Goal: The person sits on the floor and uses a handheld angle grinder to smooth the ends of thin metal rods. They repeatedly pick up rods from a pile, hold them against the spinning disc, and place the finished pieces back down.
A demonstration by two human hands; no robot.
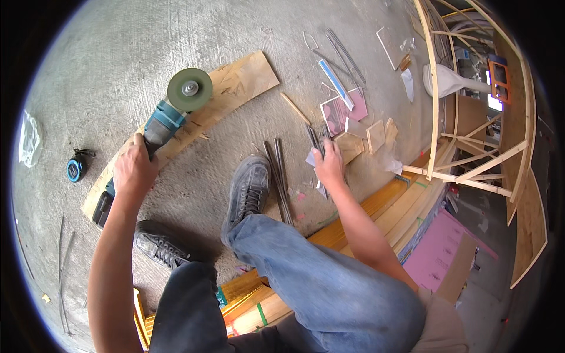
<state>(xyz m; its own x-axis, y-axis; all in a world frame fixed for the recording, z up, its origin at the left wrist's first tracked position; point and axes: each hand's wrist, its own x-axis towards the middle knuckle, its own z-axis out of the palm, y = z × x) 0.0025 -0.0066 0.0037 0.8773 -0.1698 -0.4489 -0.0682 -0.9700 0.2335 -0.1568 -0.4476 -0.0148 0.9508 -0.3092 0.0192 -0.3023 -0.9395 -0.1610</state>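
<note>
My left hand is wrapped round the body of a teal and black cordless angle grinder. The grinder lies along a wooden board on the floor, its round greenish disc at the far end and facing up. On the right, my right hand is closed on a small bunch of thin dark metal rods, whose lower ends show below the fingers. Beside my shoe, longer metal rods lie on the concrete.
A tape measure and clear plastic lie at left. Wood offcuts, a blue and white strip and pink sheet pieces lie beyond my right hand. Long planks, pink foam board and a wooden frame stretch along the right.
</note>
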